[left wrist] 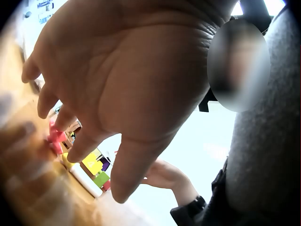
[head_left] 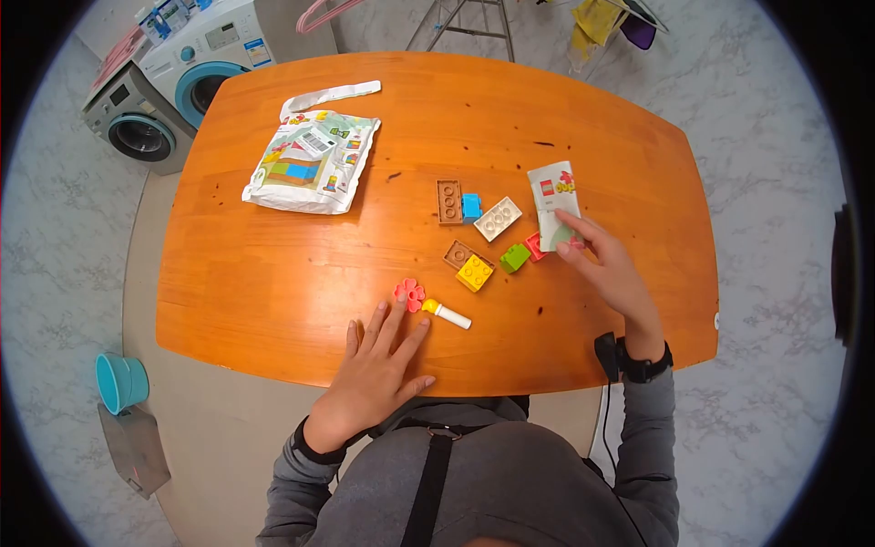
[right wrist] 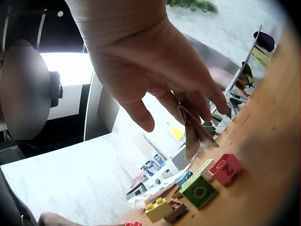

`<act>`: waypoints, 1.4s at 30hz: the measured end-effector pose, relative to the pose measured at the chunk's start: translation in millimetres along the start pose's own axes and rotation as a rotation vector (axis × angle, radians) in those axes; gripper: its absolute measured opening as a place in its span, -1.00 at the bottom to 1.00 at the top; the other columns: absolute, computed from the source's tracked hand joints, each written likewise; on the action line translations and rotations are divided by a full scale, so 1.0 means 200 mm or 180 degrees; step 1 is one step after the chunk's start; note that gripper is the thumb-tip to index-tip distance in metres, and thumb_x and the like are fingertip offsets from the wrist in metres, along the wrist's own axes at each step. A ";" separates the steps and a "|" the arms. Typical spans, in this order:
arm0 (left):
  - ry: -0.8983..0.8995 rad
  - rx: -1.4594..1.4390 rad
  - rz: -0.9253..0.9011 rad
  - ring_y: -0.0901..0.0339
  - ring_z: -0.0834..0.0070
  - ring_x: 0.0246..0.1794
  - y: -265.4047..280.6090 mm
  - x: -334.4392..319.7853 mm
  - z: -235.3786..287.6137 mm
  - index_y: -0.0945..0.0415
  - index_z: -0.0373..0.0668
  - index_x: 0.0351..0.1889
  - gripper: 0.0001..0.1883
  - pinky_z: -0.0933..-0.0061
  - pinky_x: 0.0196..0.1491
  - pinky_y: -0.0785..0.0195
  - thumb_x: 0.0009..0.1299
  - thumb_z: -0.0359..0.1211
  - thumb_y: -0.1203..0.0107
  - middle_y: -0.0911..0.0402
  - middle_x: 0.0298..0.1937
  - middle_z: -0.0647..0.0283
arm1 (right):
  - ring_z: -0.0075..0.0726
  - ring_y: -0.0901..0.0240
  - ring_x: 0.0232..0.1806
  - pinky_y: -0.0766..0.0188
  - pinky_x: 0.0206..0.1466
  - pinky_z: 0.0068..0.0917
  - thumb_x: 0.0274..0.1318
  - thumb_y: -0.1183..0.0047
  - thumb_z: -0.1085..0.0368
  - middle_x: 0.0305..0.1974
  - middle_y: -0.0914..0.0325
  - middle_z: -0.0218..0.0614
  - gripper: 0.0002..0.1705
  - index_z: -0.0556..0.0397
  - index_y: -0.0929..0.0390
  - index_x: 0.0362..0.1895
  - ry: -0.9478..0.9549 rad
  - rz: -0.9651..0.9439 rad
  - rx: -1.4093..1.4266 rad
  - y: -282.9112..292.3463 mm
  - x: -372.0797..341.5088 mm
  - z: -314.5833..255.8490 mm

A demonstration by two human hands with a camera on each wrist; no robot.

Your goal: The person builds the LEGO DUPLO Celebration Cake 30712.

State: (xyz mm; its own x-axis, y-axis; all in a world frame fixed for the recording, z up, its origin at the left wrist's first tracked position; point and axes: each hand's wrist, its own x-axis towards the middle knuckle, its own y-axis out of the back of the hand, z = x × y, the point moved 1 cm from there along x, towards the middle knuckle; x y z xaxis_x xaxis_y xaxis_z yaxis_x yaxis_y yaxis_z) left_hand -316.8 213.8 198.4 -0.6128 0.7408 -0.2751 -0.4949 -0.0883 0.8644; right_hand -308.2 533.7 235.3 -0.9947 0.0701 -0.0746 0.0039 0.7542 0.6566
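Note:
My left hand lies spread at the table's near edge, fingers straight. One fingertip is right at a red flower piece. To its right lies a white stick with a yellow end. My right hand reaches over a small folded paper leaflet. Its fingers touch the leaflet, while its thumb stands apart from the folded paper in the right wrist view. Beside it are a red brick and a green brick; the leaflet partly covers the red one from above.
Further left on the table are a yellow brick, brown bricks, a blue brick and a white brick. A torn printed bag lies at the back left. Washing machines stand beyond the table.

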 end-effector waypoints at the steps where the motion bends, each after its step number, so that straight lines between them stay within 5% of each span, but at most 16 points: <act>1: -0.0019 0.0002 -0.0029 0.31 -0.01 0.48 -0.01 0.02 0.01 0.00 0.02 0.42 -0.25 -0.22 0.35 0.28 0.33 0.06 0.01 0.19 0.46 -0.05 | -0.32 -0.36 0.01 -0.23 0.14 -0.49 0.19 -0.02 0.14 0.05 -0.41 -0.15 -0.42 0.22 -0.31 0.21 -0.0049 0.0120 0.0313 0.01 -0.07 -0.01; 8: 0.0087 0.0167 0.0205 0.26 -0.08 0.46 -0.11 0.14 0.07 -0.01 -0.04 0.41 -0.24 -0.29 0.30 0.22 0.33 0.04 0.01 0.19 0.43 -0.18 | -0.60 -0.37 -0.11 -0.28 0.03 -0.63 0.18 -0.03 0.35 -0.01 -0.44 -0.36 -0.51 0.19 -0.35 0.20 -0.0779 0.0340 0.2365 -0.14 -0.48 0.08; 18: 0.0283 0.0430 0.0325 0.38 -0.07 0.48 -0.12 0.29 0.15 0.04 -0.10 0.42 -0.20 -0.27 0.33 0.38 0.34 0.08 0.04 0.26 0.47 -0.11 | -0.58 -0.37 -0.07 -0.38 -0.07 -0.59 0.23 0.05 0.39 -0.01 -0.44 -0.31 -0.60 0.18 -0.36 0.15 -0.0677 0.0119 0.3177 -0.40 -0.45 0.10; 21: 0.0287 0.0366 0.0530 0.38 -0.08 0.48 -0.08 0.31 0.18 -0.09 -0.12 0.37 -0.29 -0.29 0.32 0.38 0.35 0.02 0.02 0.28 0.49 -0.04 | -0.52 -0.35 0.04 -0.26 0.06 -0.59 0.18 0.05 0.44 0.04 -0.44 -0.27 -0.55 0.19 -0.31 0.18 -0.0626 0.0191 0.3189 -0.38 -0.44 0.08; 24: 0.0282 0.0232 0.0806 0.33 -0.07 0.48 -0.05 0.30 0.21 -0.24 -0.17 0.28 -0.42 -0.20 0.34 0.31 0.37 -0.10 -0.01 0.19 0.48 -0.01 | -0.51 -0.33 0.01 -0.35 0.04 -0.52 0.22 0.06 0.42 0.05 -0.42 -0.20 -0.41 0.18 -0.10 0.32 -0.0578 0.0322 0.3206 -0.38 -0.45 0.07; 27: -0.0416 -0.1042 0.1179 0.07 0.05 0.44 -0.03 0.29 0.25 -0.32 -0.26 0.19 -0.53 0.17 0.37 0.12 0.35 -0.29 -0.06 -0.07 0.41 -0.02 | -0.47 -0.34 0.05 -0.33 0.08 -0.49 0.21 0.06 0.43 0.06 -0.41 -0.16 -0.26 0.13 0.14 0.40 -0.0517 0.0133 0.3594 -0.42 -0.46 0.06; 29: -0.0376 -0.1547 0.1033 -0.03 0.03 0.39 -0.05 0.28 0.25 -0.33 -0.27 0.17 -0.54 0.16 0.33 0.03 0.35 -0.28 -0.07 -0.07 0.39 -0.07 | -0.43 -0.34 0.08 -0.32 0.09 -0.49 0.19 0.04 0.45 0.08 -0.39 -0.13 -0.16 0.12 0.27 0.43 -0.0550 -0.0132 0.3944 -0.43 -0.44 0.04; 31: -0.0342 -0.2116 0.0964 -0.22 0.04 0.29 -0.07 0.26 0.25 -0.36 -0.28 0.13 -0.59 0.22 0.26 -0.11 0.37 -0.30 -0.05 -0.09 0.36 -0.14 | -0.42 -0.31 0.11 -0.29 0.12 -0.48 0.18 0.01 0.43 0.12 -0.35 -0.11 -0.15 0.11 0.25 0.43 -0.0621 -0.0252 0.3854 -0.42 -0.43 0.02; 42: -0.0459 -0.2508 0.0612 -0.42 0.08 0.10 -0.09 0.22 0.22 -0.44 -0.28 0.07 -0.64 0.24 0.14 -0.26 0.37 -0.30 -0.05 -0.09 0.34 -0.16 | -0.23 0.11 0.40 0.03 0.36 -0.37 0.01 -0.22 0.25 0.38 0.12 0.03 0.10 0.19 0.32 0.42 -0.0108 -0.0600 0.2293 -0.53 -0.42 -0.01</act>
State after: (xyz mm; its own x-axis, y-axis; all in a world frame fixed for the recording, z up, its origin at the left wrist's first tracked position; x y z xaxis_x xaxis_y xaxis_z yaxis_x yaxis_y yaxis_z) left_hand -307.2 276.7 189.8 -0.6724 0.7386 -0.0493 -0.7095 -0.6240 0.3275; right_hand -225.9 447.8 173.2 -0.9815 -0.0916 -0.1682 -0.0889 0.9958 -0.0234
